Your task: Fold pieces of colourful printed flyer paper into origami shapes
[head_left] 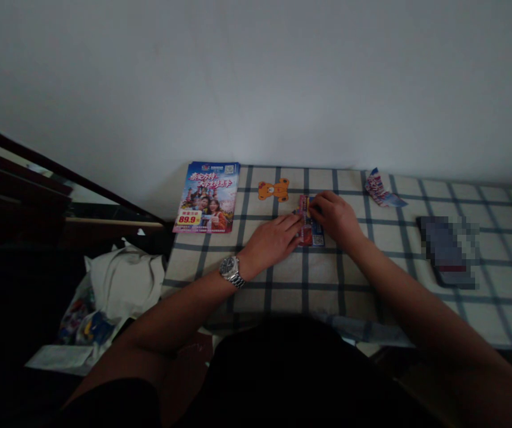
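Observation:
A folded flyer [307, 229], printed in purple and blue with a QR code, lies on the checked tablecloth [256, 223]. My left hand [274, 239], with a metal watch [232, 270] on its wrist, rests flat on the flyer's left side, fingers stretched out. At the upper right edge, my right hand [335, 217] has its fingers bent together on the paper, thumb side partly hidden. Just beyond the left fingers sits a flat orange bear-shaped piece [274, 190].
A stack of flyers [207, 199] lies at the table's back left corner. To the right are a creased piece of printed paper [381, 191] and a phone [445, 249], partly blurred out. The wall [282, 83] borders the far edge. White bags [126, 279] stand lower left.

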Tool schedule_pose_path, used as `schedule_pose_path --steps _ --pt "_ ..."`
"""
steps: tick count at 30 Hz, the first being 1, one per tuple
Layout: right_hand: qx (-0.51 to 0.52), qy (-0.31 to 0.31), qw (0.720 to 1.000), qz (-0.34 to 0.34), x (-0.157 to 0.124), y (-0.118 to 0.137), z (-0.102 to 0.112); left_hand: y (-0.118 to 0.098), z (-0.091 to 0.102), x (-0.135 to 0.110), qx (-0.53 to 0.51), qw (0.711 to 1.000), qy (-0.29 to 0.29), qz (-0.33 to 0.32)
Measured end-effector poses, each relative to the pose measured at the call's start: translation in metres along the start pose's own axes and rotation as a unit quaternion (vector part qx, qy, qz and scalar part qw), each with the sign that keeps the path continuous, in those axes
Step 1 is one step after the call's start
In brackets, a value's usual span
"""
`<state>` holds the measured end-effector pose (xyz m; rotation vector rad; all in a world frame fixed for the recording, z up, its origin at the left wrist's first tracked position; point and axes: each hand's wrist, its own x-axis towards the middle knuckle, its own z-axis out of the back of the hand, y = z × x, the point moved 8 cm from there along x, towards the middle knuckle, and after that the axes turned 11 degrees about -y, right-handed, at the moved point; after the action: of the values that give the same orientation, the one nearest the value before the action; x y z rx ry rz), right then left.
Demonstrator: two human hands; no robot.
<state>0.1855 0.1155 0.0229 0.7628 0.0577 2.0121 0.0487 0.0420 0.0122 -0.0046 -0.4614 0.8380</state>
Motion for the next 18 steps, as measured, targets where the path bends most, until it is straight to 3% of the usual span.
schedule_pose_path --steps 18 --pt "-0.012 -0.006 1.000 -0.021 0.032 -0.019 -0.010 -0.001 0.002 0.000 -0.009 1.000 -0.002 -0.005"
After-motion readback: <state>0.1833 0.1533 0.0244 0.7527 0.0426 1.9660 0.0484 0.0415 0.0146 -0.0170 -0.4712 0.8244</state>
